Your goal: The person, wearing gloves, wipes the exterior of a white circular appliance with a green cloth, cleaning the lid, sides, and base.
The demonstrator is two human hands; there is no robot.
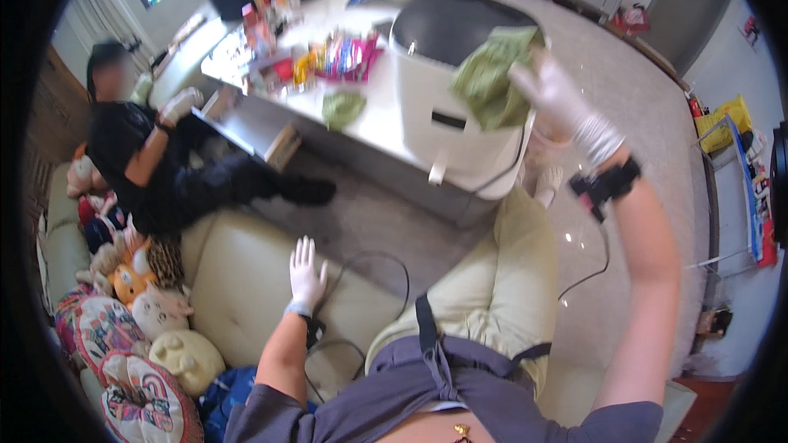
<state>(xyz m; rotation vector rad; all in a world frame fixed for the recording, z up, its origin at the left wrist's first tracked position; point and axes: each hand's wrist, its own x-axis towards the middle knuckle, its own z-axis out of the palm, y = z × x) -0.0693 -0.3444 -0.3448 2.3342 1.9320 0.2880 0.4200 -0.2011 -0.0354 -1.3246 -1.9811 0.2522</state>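
Observation:
My right hand (545,83), in a white glove, holds a crumpled green cloth (495,77) against the upper front of a large white rounded appliance (425,117) with a dark top. Motion blurs its fingers. The appliance stands at the near end of a white table (381,101). My left hand (306,277), also gloved, rests flat on the seat of a pale green sofa (246,271), fingers spread, with nothing in it. A second green cloth (343,109) lies at the table's front edge, left of the appliance.
A person (141,141) in dark clothes and gloves sits at left beside an open drawer (246,126). Several plush toys (157,314) line the sofa. Snack packets (348,58) and bottles (261,24) crowd the table. A black cable (400,261) loops over the seat.

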